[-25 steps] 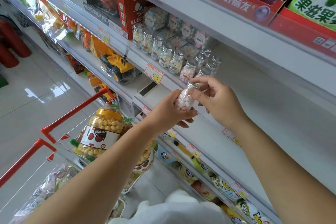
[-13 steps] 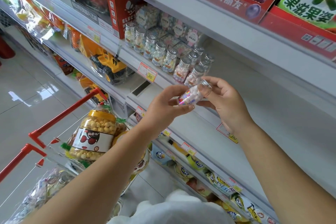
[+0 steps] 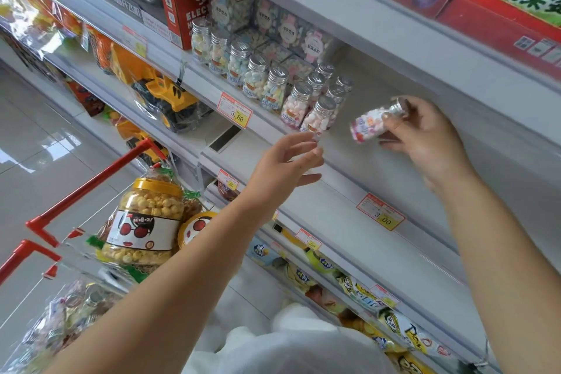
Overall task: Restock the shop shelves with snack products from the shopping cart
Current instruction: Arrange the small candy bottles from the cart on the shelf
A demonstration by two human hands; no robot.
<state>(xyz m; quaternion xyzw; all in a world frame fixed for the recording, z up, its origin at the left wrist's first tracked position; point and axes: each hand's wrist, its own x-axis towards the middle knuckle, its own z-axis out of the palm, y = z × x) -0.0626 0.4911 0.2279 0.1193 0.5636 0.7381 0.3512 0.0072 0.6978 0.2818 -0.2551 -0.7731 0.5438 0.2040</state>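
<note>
A: State of right hand (image 3: 425, 143)?
B: Fingers pinch small clear silver-capped candy bottle (image 3: 368, 126), tilted, above white shelf (image 3: 349, 161), just right of bottle row (image 3: 321, 115).
A: And left hand (image 3: 282, 167)?
B: Fingers spread, empty, at shelf front edge.

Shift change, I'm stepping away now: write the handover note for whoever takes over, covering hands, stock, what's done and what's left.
Right hand: grips a small candy bottle, tilted in the air just right of the shelved bottle row.
Left hand: open, holds nothing, in front of the shelf edge.
Done: silver-capped bottles stand in rows on that shelf.
Left: set the held bottle beside the row. The shopping cart holds a yellow-lidded snack jar and bagged goods to shelve.
</note>
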